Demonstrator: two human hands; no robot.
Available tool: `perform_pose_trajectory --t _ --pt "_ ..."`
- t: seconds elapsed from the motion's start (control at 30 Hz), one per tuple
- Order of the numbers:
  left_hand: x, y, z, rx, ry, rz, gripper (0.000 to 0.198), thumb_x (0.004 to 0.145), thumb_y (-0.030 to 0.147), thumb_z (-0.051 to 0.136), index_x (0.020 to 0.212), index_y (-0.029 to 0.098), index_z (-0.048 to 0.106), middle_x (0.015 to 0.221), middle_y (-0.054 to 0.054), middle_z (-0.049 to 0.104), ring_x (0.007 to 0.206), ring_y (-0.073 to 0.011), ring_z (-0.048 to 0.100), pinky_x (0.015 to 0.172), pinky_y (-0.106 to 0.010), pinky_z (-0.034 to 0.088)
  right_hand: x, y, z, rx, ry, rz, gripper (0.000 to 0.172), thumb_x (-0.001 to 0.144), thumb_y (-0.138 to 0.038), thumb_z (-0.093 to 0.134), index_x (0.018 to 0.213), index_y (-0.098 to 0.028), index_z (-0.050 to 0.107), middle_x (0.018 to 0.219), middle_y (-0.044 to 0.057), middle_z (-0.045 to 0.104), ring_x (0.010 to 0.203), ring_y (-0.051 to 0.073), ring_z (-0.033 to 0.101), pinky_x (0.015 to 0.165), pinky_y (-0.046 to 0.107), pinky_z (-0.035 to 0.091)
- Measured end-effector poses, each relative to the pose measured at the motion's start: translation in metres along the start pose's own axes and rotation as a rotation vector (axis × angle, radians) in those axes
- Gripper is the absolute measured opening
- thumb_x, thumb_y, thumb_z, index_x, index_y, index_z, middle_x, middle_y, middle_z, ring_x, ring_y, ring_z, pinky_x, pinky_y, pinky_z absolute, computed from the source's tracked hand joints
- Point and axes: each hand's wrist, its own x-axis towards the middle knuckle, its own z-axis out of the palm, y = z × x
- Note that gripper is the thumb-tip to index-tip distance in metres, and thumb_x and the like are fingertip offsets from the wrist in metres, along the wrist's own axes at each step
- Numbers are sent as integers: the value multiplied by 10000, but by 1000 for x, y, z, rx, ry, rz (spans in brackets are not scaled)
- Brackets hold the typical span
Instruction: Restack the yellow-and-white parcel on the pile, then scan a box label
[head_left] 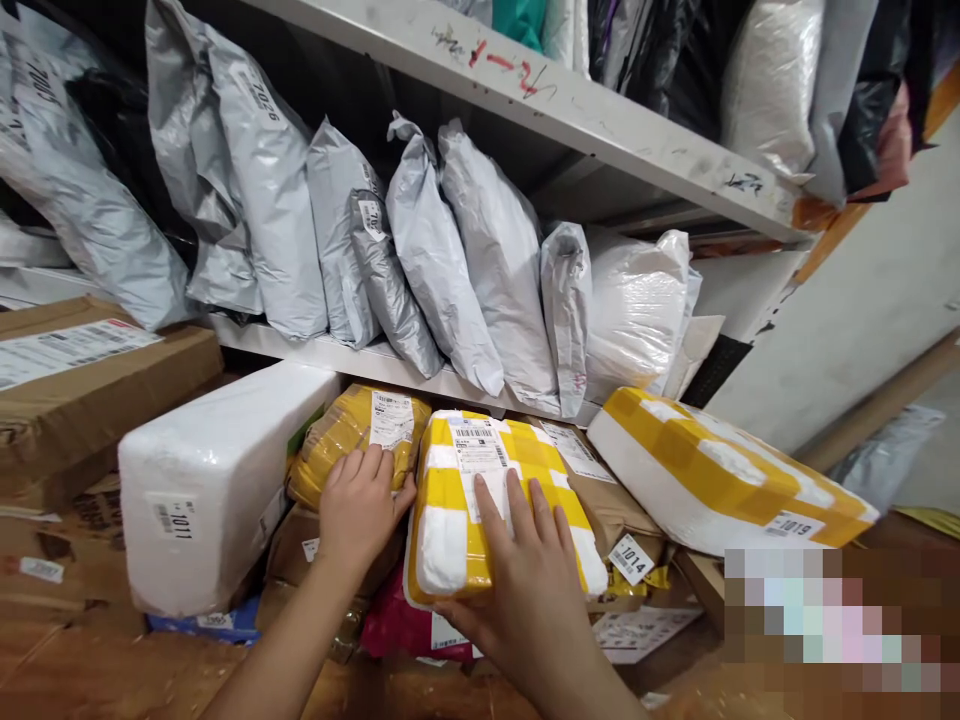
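Note:
A white foam box (442,540) with yellow tape bands and a shipping label sits among the parcels in front of me. My right hand (529,555) grips it, with spread fingers across the top and the thumb at the lower front edge. To its left lies a parcel wrapped in yellow tape (322,440), also labelled. My left hand (364,505) rests its fingers on that parcel's near side, the thumb pointing out toward the foam box. Whether the left fingertips press or only touch, I cannot tell.
A tall white foam box (187,500) marked 1011 stands left, beside brown cartons (97,400). Another yellow-taped foam box (720,475) marked 1019 leans right, near a carton (592,495) marked 1014. Grey mailer bags (487,260) line the shelf behind, beneath a metal shelf beam (540,90).

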Motion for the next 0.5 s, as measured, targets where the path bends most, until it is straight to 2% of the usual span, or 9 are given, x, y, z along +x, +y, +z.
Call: perform_pose_trajectory --t 0.1,0.2,0.33,0.4,0.5 --pt "0 3 -1 0 -9 -27 189 865 324 548 809 155 611 768 -70 581 782 -248 516 727 -369 387 10 -6 0 -50 -63 90 1174 385 -480 886 1411 -173 404 1516 296 255 1382 557 183 1084 736 166" --pt "5 3 -2 -13 -57 -47 195 880 318 528 822 151 611 799 -83 591 811 -256 529 732 -373 402 41 -14 -15 -165 -176 121 1276 353 -532 880 1444 -148 341 1509 313 280 1390 531 210 1104 681 192" --pt "10 1 -6 -52 -160 -65 271 905 357 480 851 135 626 855 -112 601 859 -279 546 758 -390 434 74 -22 -38 -276 -249 64 1239 390 -676 802 1425 -141 379 1354 293 501 1271 489 438 1040 600 354" --pt "8 -2 -8 -75 -216 -74 322 906 384 476 941 110 643 900 -125 609 897 -295 551 784 -404 452 76 -23 -39 -313 -255 27 1228 384 -655 822 1409 -129 398 1289 277 554 1204 469 503 1000 567 408" --pt "-2 -10 -14 -134 -265 -28 416 909 330 465 1199 55 580 1050 -157 620 1022 -313 543 932 -443 439 64 -15 -31 -352 -212 -38 1225 440 -619 831 1438 -116 331 1421 294 433 1299 490 398 1050 590 358"
